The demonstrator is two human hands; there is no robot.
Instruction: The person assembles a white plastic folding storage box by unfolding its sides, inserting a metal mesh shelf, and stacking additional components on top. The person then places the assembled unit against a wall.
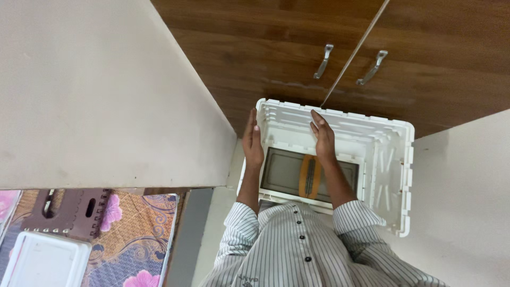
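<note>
A white plastic crate point(390, 159) with ribbed walls stands against the wooden cupboard. Its bottom is a grey panel with an orange oval handle point(309, 176) in the middle. My left hand point(253, 139) lies flat against the outside of the crate's left wall, fingers straight and together. My right hand point(322, 135) reaches inside the crate, palm flat against the far inner wall, fingers pointing to the rim. Neither hand holds anything. My striped shirt point(297, 250) fills the lower middle of the view.
Dark wooden cupboard doors point(255, 48) with two metal handles point(323, 61) stand behind the crate. A cream wall point(95, 90) juts out at left. Below it lie a floral mat point(138, 234), a brown folding stool point(71, 210) and a white box point(45, 260).
</note>
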